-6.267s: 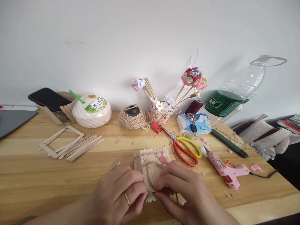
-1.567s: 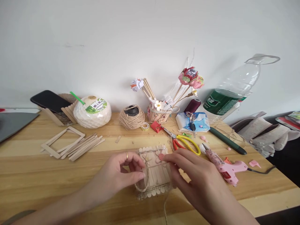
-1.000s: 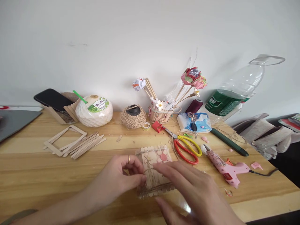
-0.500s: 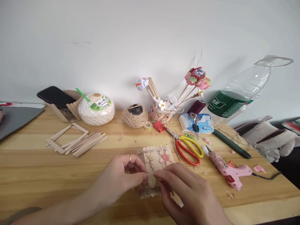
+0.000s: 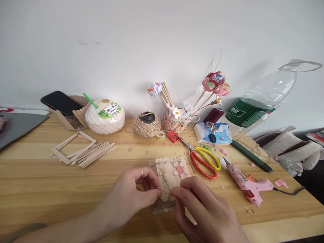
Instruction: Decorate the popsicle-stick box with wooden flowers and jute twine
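Between my hands lies a craft-stick panel [image 5: 165,180] edged with twine and decorated with a pale flower [image 5: 163,169] and a pink flower [image 5: 180,169]. A short length of twine [image 5: 165,191] spans the gap above its lower part. My left hand [image 5: 141,187], a ring on one finger, pinches one end of this twine between thumb and fingertip. The other end is pinched by my right hand [image 5: 199,202], whose fingers hide part of the panel's right side.
Scissors [image 5: 204,162] and a pink glue gun [image 5: 249,185] lie to the right, below a large plastic bottle [image 5: 253,104]. At the back stand a twine ball [image 5: 146,125], a decorated flower holder [image 5: 176,125] and a white coconut [image 5: 105,118]. Loose craft sticks [image 5: 95,153] lie left.
My right hand has shifted slightly right, away from the left one, and more twine shows between them. The whole view has shifted slightly.
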